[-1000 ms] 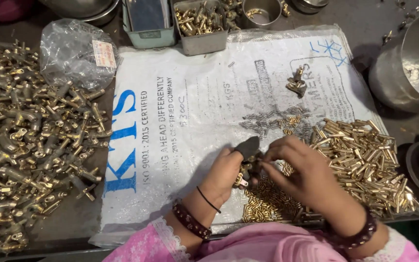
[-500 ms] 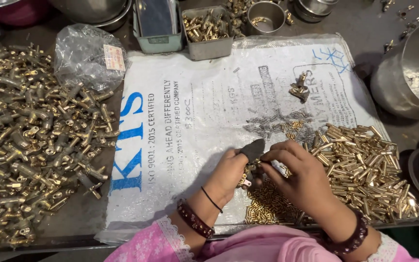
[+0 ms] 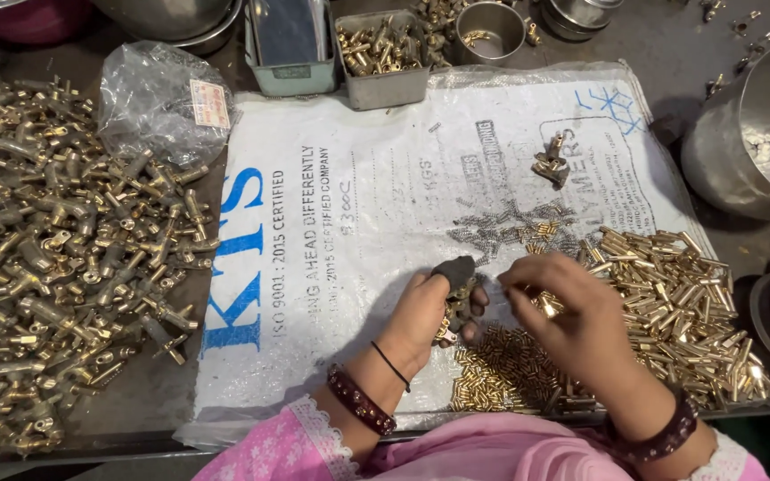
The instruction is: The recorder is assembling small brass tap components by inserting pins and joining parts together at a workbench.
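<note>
Brass fitting (image 3: 450, 313), small and partly hidden, sits in the left hand (image 3: 430, 312), whose fingers are curled shut around it with a dark cap or pad showing at the thumb; it lies over the near edge of the white woven sack (image 3: 358, 205) spread on the tabletop (image 3: 688, 36). A second ago the right hand (image 3: 563, 312) was pressed against the left, both working on the piece together. Now it has drawn off to the right, its fingers loosely pinched on what looks like a tiny brass pin, though that is too small to be sure of. By my reading, one part has been seated and another is being brought up.

Just below and between the hands lies a heap of short brass pins (image 3: 501, 370), and towards the sack's right edge a larger pile of brass tubes (image 3: 679, 303). Small steel springs (image 3: 501, 227) are scattered above the hands, with one assembled brass piece (image 3: 552, 162) farther up. At the left edge of the tabletop sprawls a mass of brass tap bodies (image 3: 64, 258), a crumpled plastic bag (image 3: 158, 102) behind them. The camera view has also shifted slightly leftwards.
</note>
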